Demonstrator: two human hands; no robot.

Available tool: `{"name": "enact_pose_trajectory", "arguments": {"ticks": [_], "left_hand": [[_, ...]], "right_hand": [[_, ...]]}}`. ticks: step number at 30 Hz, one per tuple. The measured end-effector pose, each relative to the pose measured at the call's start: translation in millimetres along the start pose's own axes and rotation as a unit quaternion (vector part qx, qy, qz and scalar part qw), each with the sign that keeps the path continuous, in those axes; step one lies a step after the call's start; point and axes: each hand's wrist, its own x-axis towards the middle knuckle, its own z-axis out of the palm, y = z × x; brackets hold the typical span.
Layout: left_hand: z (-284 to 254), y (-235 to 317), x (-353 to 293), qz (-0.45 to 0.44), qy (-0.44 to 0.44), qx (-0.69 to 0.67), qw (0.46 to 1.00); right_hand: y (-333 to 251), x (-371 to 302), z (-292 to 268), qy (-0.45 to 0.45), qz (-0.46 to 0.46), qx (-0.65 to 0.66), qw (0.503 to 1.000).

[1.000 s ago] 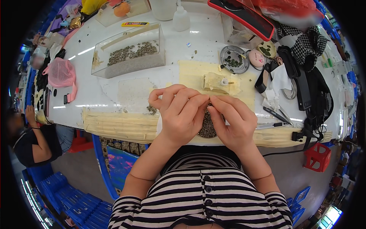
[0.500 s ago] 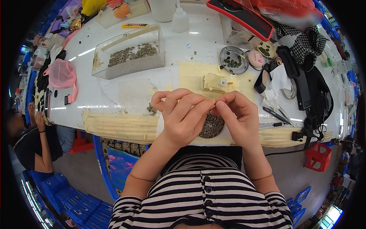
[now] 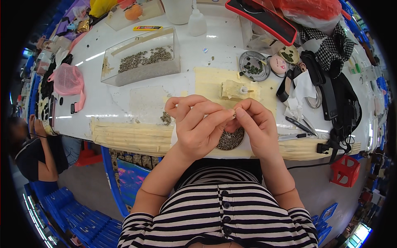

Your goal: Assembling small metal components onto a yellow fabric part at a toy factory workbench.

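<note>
White tabletop [image 3: 188, 51] gleams under the workshop lights, its near edge padded with a long strip of cream tape [image 3: 132, 134], and a seated person in a dark top [image 3: 36, 159] works off to your left. Now to your own fingers! Your left hand [image 3: 197, 126] comes in with thumb and forefinger pinched tight, its other fingers loosely curled and fanned; your right hand [image 3: 261, 129] answers with a matching pinch, fingers folded behind. Both tips meet on one tiny pale piece [image 3: 234, 115], barely showing between them, so you hold it from both sides at once; its long axis is too small to tell. Right below that meeting point, towards your body, sits a round dish [image 3: 230, 149] full of small grey-brown pieces [image 3: 230, 140], framed by your two hands, with neither clearly nearer. Just beyond your right forefinger lies the cream taped block [image 3: 232, 90], lengthwise across you, its thin brass-coloured rod [image 3: 249, 90] aiming right. And out past your left knuckles, a loose little heap of grey-brown bits [image 3: 166, 118] rests on the table, well clear of both pinches.
</note>
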Motion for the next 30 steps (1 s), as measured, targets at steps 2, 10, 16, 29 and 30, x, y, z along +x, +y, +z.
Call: {"name": "enact_pose_trajectory", "arguments": {"ticks": [2,10,16,29,30], "left_hand": [[1.4,0.1,0.4,0.003,0.004,0.014,1.000],[5.7,-1.0,-0.1,-0.008,0.012,0.057,0.998],[5.4,-2.0,-0.2,-0.034,-0.026,0.105,0.994],[7.2,0.5,-0.6,0.021,0.019,0.079,0.996],[6.6,0.6,-0.6,0.024,0.020,0.075,0.997]], "right_hand": [[1.6,-0.1,3.5,0.019,-0.030,-0.024,0.999],[5.9,1.2,7.5,0.087,-0.236,-0.330,0.910],[6.6,8.0,11.6,0.088,-0.363,-0.520,0.768],[-5.1,3.6,3.3,0.064,-0.103,-0.229,0.966],[-5.2,2.8,3.6,0.060,-0.095,-0.213,0.971]]}}
